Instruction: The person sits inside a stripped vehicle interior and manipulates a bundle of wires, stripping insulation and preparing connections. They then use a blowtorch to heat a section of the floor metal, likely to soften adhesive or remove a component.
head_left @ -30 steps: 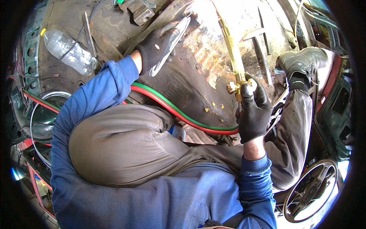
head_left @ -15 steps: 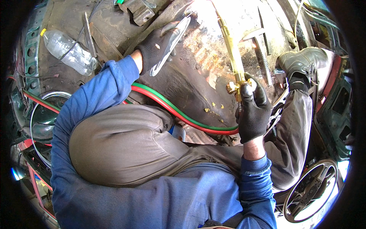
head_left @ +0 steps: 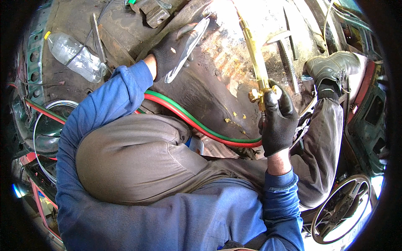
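My right hand (head_left: 279, 121), in a black glove, is wrapped round the lower end of a brass gas torch (head_left: 256, 58), just below its valve knobs. The torch points away from me, and its tip is lost in a white glare at the top. Red and green hoses (head_left: 197, 123) run from the left to beneath that hand. My left hand (head_left: 169, 52), also black-gloved, grips a flat, elongated oval thing with a shiny pale rim (head_left: 188, 50), whose kind I cannot make out. It is held close to the scorched, rusty metal floor panel (head_left: 226, 62).
A clear plastic bottle (head_left: 75, 56) with a yellow cap lies at the left. Below it is a coil of silvery wire (head_left: 37, 129). Metal strips (head_left: 288, 62) lie right of the torch, near my boot (head_left: 333, 67). A bent metal bracket (head_left: 154, 14) sits at the top; a steering wheel (head_left: 341, 209) stands lower right.
The torch's front end has tilted very slightly to the left. Both hands keep their grip and stay almost in the same place.
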`<control>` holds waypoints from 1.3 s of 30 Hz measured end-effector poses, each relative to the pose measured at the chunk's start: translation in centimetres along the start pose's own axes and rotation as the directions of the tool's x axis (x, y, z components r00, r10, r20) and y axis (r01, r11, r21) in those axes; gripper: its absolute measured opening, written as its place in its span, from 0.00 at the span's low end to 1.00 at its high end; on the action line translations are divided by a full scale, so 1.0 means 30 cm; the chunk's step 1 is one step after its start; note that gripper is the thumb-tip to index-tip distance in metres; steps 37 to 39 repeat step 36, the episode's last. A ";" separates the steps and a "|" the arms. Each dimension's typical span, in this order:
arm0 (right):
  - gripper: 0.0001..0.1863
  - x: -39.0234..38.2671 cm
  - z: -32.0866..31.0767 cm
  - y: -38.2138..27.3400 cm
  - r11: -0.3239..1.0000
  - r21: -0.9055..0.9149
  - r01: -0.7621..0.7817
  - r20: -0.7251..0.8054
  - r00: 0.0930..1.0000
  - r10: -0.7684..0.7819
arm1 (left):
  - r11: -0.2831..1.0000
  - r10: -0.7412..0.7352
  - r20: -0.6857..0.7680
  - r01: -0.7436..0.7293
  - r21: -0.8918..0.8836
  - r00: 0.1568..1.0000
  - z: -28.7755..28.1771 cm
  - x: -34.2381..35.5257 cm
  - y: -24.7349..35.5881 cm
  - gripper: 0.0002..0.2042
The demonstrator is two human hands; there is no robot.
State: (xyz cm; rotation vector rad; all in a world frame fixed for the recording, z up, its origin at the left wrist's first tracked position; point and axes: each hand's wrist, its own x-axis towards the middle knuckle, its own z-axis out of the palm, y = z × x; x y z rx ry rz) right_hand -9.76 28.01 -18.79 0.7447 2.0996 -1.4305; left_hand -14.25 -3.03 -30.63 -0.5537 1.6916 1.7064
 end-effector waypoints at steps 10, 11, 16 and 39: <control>0.22 -0.001 0.002 0.013 0.995 0.095 -0.018 0.011 1.000 0.017 | 0.999 -0.005 -0.017 0.006 0.042 1.000 0.004 0.006 0.006 0.27; 0.22 0.000 0.002 0.015 0.995 0.098 -0.015 0.010 1.000 0.014 | 0.999 0.007 -0.020 -0.006 0.053 1.000 0.004 0.006 0.006 0.27; 0.22 0.000 0.002 0.006 0.997 0.071 -0.015 0.009 1.000 0.015 | 1.000 0.010 -0.014 -0.010 0.028 1.000 0.010 0.006 0.006 0.27; 0.24 0.003 0.000 0.016 0.996 0.087 -0.015 0.022 1.000 0.013 | 0.999 0.007 0.023 -0.008 0.045 1.000 0.001 0.004 0.009 0.29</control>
